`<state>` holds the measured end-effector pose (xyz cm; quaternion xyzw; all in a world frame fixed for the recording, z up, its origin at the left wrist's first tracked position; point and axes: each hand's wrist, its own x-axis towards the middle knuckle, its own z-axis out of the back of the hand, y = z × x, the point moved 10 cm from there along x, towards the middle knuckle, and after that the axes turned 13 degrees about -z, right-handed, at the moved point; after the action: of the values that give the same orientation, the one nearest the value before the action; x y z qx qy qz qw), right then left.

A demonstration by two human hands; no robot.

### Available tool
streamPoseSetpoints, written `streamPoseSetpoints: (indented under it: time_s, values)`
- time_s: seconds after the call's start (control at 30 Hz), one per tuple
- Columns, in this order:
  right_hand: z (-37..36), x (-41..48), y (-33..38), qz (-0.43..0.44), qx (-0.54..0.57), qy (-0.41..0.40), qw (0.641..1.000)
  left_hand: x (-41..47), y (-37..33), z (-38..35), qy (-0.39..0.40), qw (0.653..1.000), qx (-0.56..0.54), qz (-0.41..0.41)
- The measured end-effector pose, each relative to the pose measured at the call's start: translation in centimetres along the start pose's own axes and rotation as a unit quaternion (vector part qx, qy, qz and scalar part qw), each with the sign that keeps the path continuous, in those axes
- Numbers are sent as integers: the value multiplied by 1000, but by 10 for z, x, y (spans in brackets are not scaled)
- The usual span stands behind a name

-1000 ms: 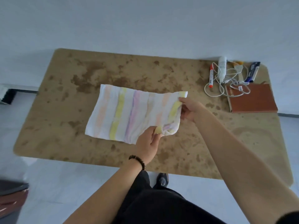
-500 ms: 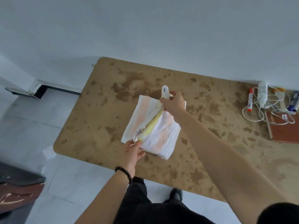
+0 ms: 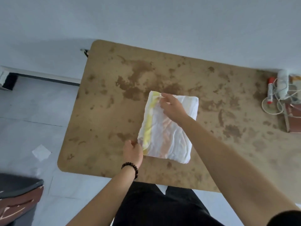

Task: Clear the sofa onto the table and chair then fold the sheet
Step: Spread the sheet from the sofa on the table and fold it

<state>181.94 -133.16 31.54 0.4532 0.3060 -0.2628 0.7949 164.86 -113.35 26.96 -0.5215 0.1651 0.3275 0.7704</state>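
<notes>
pastel-striped white cloth sheet (image 3: 169, 137): long axis runs away from us | our left hand (image 3: 132, 151) pinches near-left corner | right hand (image 3: 172, 106) pinches far-left corner

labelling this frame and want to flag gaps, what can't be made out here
Head view only:
- Sheet: far part covered by the right hand and forearm.
- Left hand: fingertips hidden behind its own back, so its grip on the near corner is unclear.
- Brown notebook: cut off by the right edge.
- Marker and cable: too small and blurred for detail.
- Dark object at lower left: cut off, blurred.
</notes>
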Motion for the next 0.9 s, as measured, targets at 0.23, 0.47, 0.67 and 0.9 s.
streamPoseSetpoints:
  time_s: [0.23,0.47,0.67,0.9]
  values:
    - [90,-47,-101,-87,67,-223,969,48,-60,-39,99,995,0,-1]
    - [48,-49,-156,-151,211,-86,962,63,-85,-81,171,970,147,-89]
    - [59,-72,-147,-73,181,-67,979,10,-93,-51,101,983,39,-151]
    - [72,-162,-95,118,129,48,983,-121,-91,25,-68,974,-76,-203]
